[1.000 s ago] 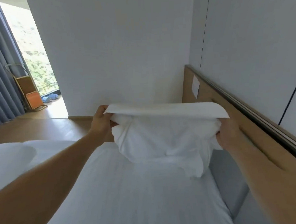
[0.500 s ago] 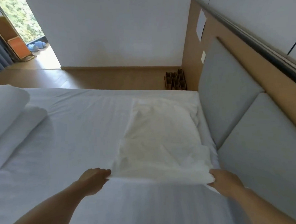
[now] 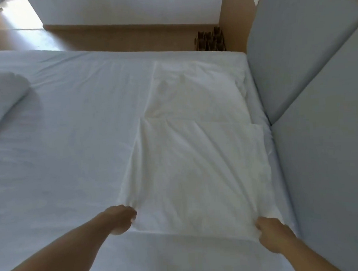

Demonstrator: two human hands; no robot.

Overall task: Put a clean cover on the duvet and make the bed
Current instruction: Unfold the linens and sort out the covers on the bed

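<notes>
On the bed (image 3: pixel 70 141), headboard side: inventory of the moment

Item 1. Clean cover (image 3: pixel 196 165), white, lying flat on the sheeted mattress and just beside the grey padded headboard (image 3: pixel 315 66). Only partly opened: a crosswise fold line runs across its middle, and the far half looks narrower and more rumpled than the near half.

Item 2. Left hand (image 3: pixel 121 219), fingers curled, gripping the cover's near left corner.

Item 3. Right hand (image 3: pixel 270 232), fingers curled, pinching the near right corner, close to the headboard.

Item 4. White bundle (image 3: pixel 4 96) at the far left edge of the bed, well apart from the cover. Duvet or pillow: cannot tell.

Item 5. Small dark object (image 3: pixel 209 40) on the wooden floor (image 3: pixel 106 39) beyond the bed; too blurred to identify.

Step in hand, by judgement: laying out and unfolding the cover; the duvet is not yet inside it.

Next move calls for: both corners kept firmly held, then a lift and a pull toward the person to open the remaining folds, with the fabric kept clear of the gap by the headboard. The cover's opening must then be found
</notes>
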